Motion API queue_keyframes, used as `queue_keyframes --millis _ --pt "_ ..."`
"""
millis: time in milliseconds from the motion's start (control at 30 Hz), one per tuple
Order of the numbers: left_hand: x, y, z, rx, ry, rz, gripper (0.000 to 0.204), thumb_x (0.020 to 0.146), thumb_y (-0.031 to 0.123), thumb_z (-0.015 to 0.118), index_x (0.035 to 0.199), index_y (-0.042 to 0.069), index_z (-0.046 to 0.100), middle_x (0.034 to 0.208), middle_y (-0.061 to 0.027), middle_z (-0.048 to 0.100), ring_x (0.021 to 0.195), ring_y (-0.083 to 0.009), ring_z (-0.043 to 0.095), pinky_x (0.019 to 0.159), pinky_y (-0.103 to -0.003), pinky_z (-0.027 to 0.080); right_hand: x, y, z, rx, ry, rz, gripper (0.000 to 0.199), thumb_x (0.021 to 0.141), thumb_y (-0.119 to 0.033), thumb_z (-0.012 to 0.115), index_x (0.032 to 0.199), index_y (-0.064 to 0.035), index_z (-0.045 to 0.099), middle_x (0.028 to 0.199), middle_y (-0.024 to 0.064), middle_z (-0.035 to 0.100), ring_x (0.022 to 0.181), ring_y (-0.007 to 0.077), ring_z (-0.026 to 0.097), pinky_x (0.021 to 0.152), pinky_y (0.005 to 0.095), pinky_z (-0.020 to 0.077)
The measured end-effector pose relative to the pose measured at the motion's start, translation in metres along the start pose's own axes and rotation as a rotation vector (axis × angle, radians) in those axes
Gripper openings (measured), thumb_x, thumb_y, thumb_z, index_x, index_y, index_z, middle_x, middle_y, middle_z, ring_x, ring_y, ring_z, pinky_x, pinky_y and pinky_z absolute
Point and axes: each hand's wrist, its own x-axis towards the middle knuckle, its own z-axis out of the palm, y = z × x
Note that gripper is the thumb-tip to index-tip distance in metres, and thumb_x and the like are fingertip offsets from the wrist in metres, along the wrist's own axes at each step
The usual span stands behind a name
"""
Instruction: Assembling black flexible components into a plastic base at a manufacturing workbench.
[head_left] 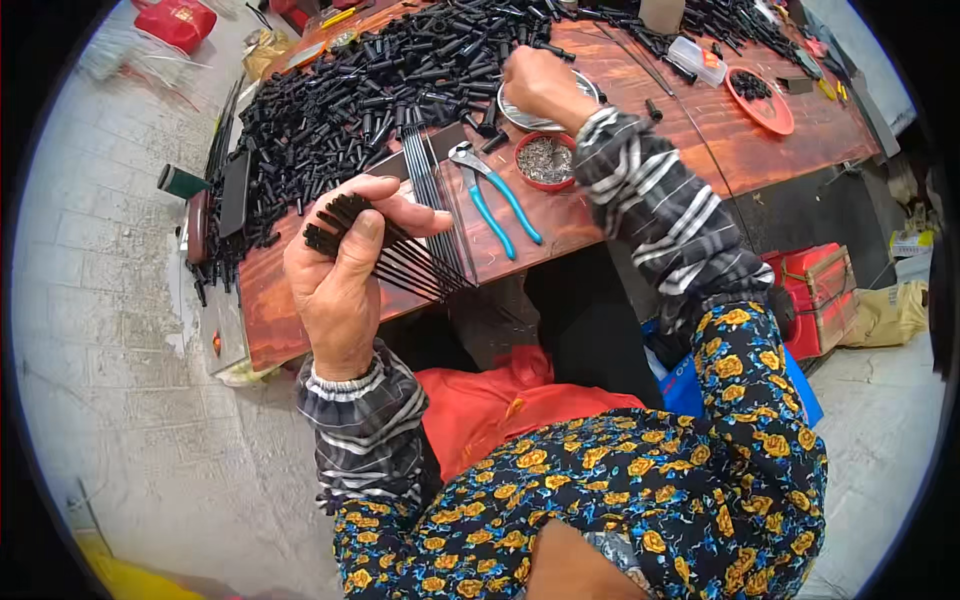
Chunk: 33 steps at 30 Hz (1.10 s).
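The left hand [340,262] is raised over the near edge of the reddish-brown wooden table [640,150], its fingers curled tight and the thumb pressed across a bundle of thin black rods with black caps on their ends [385,245]; the capped ends stick out past the knuckles on the upper left, and the bare rods fan out to the lower right, over the table's edge. The right hand [537,85] reaches farther across the table and rests, fingers bent downward, on the rim of a shallow round silvery metal dish [520,115]; whether its fingertips pinch anything cannot be told, since the back of the hand hides them. Just beside that dish, nearer the person, stands a small round red bowl filled with tiny grey metal pieces [545,160]. Between the two hands lie a pair of pliers with turquoise handles [497,200] and a few loose thin black rods [425,165] laid side by side. A large heap of short black plastic tubes [350,90] covers the left and far part of the table. Farther right sit a clear plastic box [697,60] and a flat orange-red plastic dish holding a few black pieces [760,100].
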Motion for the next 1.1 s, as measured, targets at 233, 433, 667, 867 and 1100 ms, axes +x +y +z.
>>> queue_keyframes --millis 233,433,667,867,1100 --pt "0.010 -0.006 0.004 -0.086 -0.008 -0.072 0.023 0.097 0.013 0.050 0.111 -0.004 0.057 0.090 -0.0151 0.067 0.084 -0.0251 0.067 0.079 -0.034 0.054 -0.006 0.059 -0.008 -0.159 -0.037 -0.038 0.016 0.071 -0.006 0.058 0.079 0.0006 0.070 0.083 0.0267 0.065 0.081 0.0407 0.065 0.070 0.0454 0.0513" --pt "0.009 -0.002 0.007 -0.073 0.026 -0.105 0.024 0.097 0.011 0.049 0.115 -0.004 0.056 0.090 -0.0146 0.067 0.084 -0.0241 0.067 0.078 -0.033 0.055 -0.011 0.068 0.002 -0.154 0.055 -0.213 0.011 0.066 -0.005 0.059 0.072 -0.0015 0.068 0.074 0.0226 0.065 0.075 0.0387 0.065 0.067 0.0450 0.0509" --pt "0.007 0.001 0.008 -0.055 0.051 -0.083 0.027 0.097 0.010 0.048 0.120 -0.004 0.052 0.091 -0.0146 0.066 0.084 -0.0240 0.068 0.078 -0.033 0.055 -0.012 0.071 0.007 -0.106 0.018 -0.223 0.011 0.070 -0.006 0.058 0.072 -0.0017 0.068 0.076 0.0212 0.065 0.076 0.0385 0.064 0.068 0.0465 0.0504" --pt "0.004 0.003 0.006 -0.063 0.071 -0.085 0.024 0.096 0.011 0.050 0.114 -0.004 0.055 0.090 -0.0145 0.067 0.083 -0.0242 0.068 0.077 -0.033 0.056 -0.015 0.072 0.012 -0.121 0.109 -0.266 0.011 0.070 -0.006 0.060 0.075 -0.0020 0.069 0.076 0.0216 0.064 0.076 0.0388 0.064 0.069 0.0462 0.0505" --pt "0.005 0.002 0.008 -0.071 0.058 -0.091 0.020 0.096 0.011 0.051 0.108 -0.004 0.057 0.089 -0.0143 0.067 0.083 -0.0242 0.068 0.076 -0.033 0.056 -0.008 0.078 0.011 -0.077 0.045 -0.250 0.011 0.071 -0.007 0.062 0.077 -0.0010 0.069 0.077 0.0224 0.064 0.076 0.0391 0.064 0.070 0.0457 0.0504"
